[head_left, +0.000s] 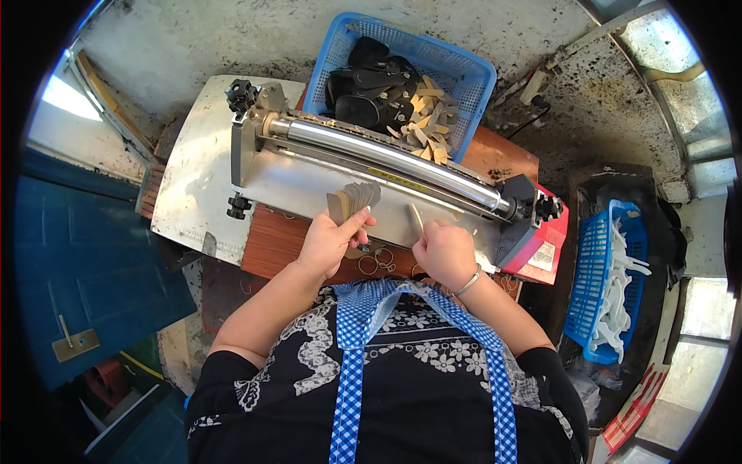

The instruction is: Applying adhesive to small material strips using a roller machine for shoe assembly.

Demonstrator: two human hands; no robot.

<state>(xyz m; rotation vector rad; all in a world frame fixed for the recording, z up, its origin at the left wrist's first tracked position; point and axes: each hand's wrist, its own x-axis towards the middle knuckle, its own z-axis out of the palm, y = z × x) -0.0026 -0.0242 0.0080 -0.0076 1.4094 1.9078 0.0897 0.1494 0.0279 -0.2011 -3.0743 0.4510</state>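
My left hand (328,246) is closed round a fanned stack of flat grey-brown pieces (352,202), with the thumb pressed on them. Their exact kind does not show. To its right, my right hand (446,254) is closed with the knuckles up on a thin tan piece (416,218), which sticks out beyond the fingers. Both hands are at the near side of a roller machine (386,151) with a long shiny metal roller and a metal feed plate (309,179). The hands are apart from the roller.
Behind the machine stands a blue basket (483,93) with black shaped pieces (371,85) and tan pieces (429,124). Rubber bands (376,263) lie on the brown board near my hands. Another blue basket (587,271) with white pieces (614,294) is at the right.
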